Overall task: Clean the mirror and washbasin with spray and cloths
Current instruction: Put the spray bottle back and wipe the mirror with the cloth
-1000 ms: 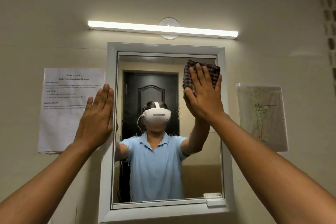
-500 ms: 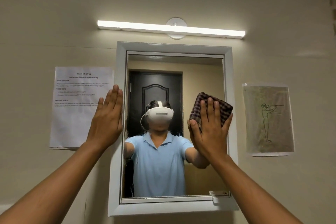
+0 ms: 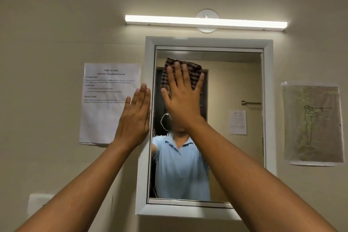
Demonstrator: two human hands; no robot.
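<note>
A white-framed mirror (image 3: 235, 84) hangs on the beige wall in front of me. My right hand (image 3: 181, 96) lies flat on the upper left part of the glass and presses a brown checked cloth (image 3: 190, 70) against it, fingers spread over the cloth. My left hand (image 3: 136, 117) rests flat with fingers together on the wall and the mirror frame's left edge (image 3: 148, 58), holding nothing. The glass reflects a person in a light blue shirt. The washbasin and the spray are out of view.
A lit tube lamp (image 3: 205, 22) is mounted above the mirror. A printed task sheet (image 3: 105, 84) is taped to the wall left of the frame, and a line drawing (image 3: 312, 124) is taped to the right. A white fixture (image 3: 37, 203) shows low on the left.
My right hand has swept the cloth from the mirror's right side across to its upper left. My left hand stays flat at the frame's left edge. The view has shifted left.
</note>
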